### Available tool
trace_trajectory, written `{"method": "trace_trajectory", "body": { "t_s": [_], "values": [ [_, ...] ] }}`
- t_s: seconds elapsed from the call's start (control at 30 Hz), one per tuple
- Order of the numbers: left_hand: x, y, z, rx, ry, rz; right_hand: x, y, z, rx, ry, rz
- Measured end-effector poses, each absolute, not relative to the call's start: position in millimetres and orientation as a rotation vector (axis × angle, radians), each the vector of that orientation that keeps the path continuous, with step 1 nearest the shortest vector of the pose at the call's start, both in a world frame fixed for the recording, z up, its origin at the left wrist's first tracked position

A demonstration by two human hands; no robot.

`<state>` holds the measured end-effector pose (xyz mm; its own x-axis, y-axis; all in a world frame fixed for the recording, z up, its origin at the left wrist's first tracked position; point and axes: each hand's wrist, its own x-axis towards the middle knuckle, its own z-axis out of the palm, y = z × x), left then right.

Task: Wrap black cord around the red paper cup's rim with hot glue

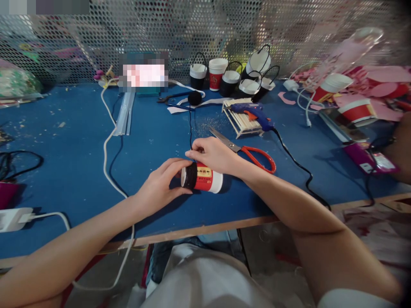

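Observation:
A red and white paper cup (205, 179) lies on its side near the table's front edge, black cord wound around its left end. My left hand (162, 182) grips that wound end between thumb and fingers. Just above the cup, my right hand (210, 154) is closed with fingertips pinched on the black cord (191, 128). The cord runs up to a black ball of cord (194, 98) farther back. Beside my right wrist lie scissors (258, 158) with red handles.
A blue glue gun (257, 112) rests on a wooden stick rack (239, 124). Behind stand several cups (230, 81), mostly black-wrapped with handles. Glue sticks (126, 113) and a white cable (105, 149) lie left; pink scraps (382, 87) are at right.

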<state>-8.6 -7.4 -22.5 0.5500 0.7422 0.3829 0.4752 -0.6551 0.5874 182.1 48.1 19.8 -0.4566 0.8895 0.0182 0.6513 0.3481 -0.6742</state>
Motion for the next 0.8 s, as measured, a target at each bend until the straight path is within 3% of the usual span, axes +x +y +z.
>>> {"method": "trace_trajectory", "body": {
  "t_s": [0.4,0.8],
  "values": [
    [-5.1,-11.8,-13.5,1.934,0.939,0.807,182.7,41.6,24.5,-1.325,-2.208,0.884],
    [-7.9,-12.2,-10.5,2.38,0.874,0.767,174.6,49.6,32.8,-1.11,-2.097,0.981]
  ]
}}
